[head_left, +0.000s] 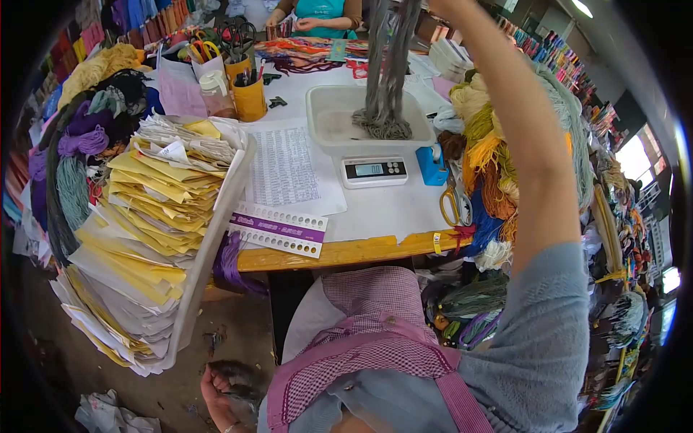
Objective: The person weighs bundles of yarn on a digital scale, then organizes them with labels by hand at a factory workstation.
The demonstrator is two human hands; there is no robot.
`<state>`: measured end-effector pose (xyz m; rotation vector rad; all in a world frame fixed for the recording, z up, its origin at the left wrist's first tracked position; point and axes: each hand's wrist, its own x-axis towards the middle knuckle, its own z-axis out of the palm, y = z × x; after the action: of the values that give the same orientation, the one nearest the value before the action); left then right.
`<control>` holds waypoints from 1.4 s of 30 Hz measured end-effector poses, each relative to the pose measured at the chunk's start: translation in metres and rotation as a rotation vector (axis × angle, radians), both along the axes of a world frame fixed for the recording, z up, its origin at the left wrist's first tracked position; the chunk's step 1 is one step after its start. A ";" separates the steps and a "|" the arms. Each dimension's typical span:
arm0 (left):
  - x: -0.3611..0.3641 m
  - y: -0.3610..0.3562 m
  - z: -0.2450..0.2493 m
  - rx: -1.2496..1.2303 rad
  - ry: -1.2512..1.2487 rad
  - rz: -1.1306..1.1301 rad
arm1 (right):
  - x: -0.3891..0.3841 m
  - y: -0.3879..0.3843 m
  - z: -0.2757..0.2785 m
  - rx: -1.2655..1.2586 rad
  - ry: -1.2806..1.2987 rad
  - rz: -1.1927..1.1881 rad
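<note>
My right arm is raised, and my right hand (442, 4) is mostly cut off by the top edge. From there a long skein of grey thread (390, 65) hangs down, held up. Its lower end lies bunched in a translucent white plastic tray (321, 119). The tray rests on a digital scale (375, 173) whose display reads zero. My left hand (214, 393) is low beside my body, away from the table, with fingers curled. A blurred dark grey patch shows beside it, and I cannot tell what it holds.
A bin of yellow and white paper packets (155, 209) stands at left. A printed sheet (281, 166) and a holed card (278, 229) lie near scissors (453, 206). Colored skeins (498, 173) crowd the right. Across the table sits a person (317, 18) in a teal apron.
</note>
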<state>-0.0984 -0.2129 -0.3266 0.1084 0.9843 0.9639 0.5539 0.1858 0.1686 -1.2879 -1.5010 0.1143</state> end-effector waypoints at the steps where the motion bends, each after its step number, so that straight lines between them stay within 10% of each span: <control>1: 0.008 0.008 0.012 0.009 0.003 -0.041 | 0.058 0.074 -0.049 0.299 -0.513 0.072; 5: 0.021 0.020 0.039 -0.028 0.092 -0.049 | 0.010 -0.032 -0.189 -0.009 -0.703 -0.329; 7: 0.035 0.025 0.065 0.074 0.124 -0.075 | -0.001 -0.078 -0.228 0.113 -0.613 -0.129; 14: 0.136 0.060 0.176 0.922 -0.097 -0.212 | -0.024 -0.187 -0.263 0.000 -0.642 -0.116; 17: 0.173 0.063 0.193 0.507 -0.023 0.171 | -0.033 -0.209 -0.272 0.104 -0.593 -0.111; 18: 0.184 0.073 0.199 0.680 -0.020 -0.036 | -0.040 -0.216 -0.276 0.115 -0.532 -0.083; 26: 0.313 0.124 0.234 1.247 0.373 -0.516 | -0.145 -0.293 -0.263 -0.497 0.411 0.805; 31: 0.325 0.123 0.240 1.170 0.307 -0.427 | -0.142 -0.293 -0.269 -0.673 0.633 0.858; 33: 0.319 0.125 0.247 1.026 0.695 -0.527 | -0.141 -0.292 -0.270 -0.682 0.717 0.875; 42: 0.323 0.133 0.245 0.628 0.072 -0.244 | -0.155 -0.284 -0.260 -0.705 0.843 0.838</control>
<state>0.2248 -0.0798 -0.0820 0.7749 0.6834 1.0167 0.3993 -0.0978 -0.0918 -0.8164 -1.1494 1.6310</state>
